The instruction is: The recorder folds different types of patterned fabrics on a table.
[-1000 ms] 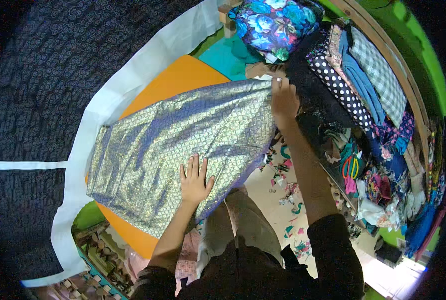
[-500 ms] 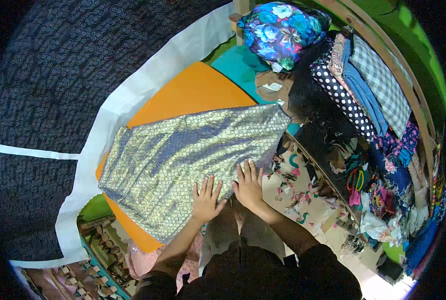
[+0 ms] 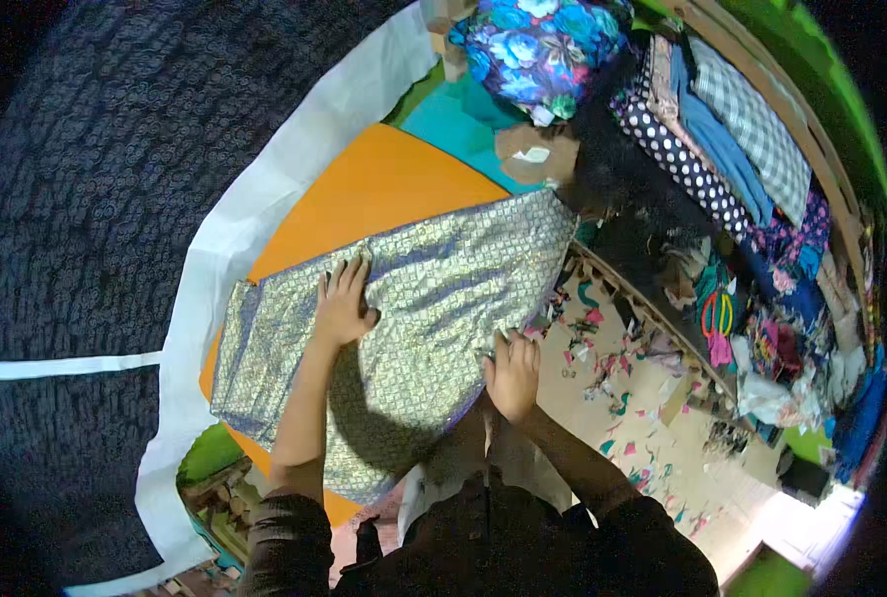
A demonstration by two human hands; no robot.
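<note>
Across a smooth orange board lies a shiny gold-and-purple patterned cloth, long axis slanting lower left to upper right, beneath both hands. The left hand, fingers parted, rests nearer the cloth's far edge; the right hand bends at the near edge, any pinch hidden.

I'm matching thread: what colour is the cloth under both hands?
Pale gold with purplish areas; the cloth shows best in the head view.
</note>
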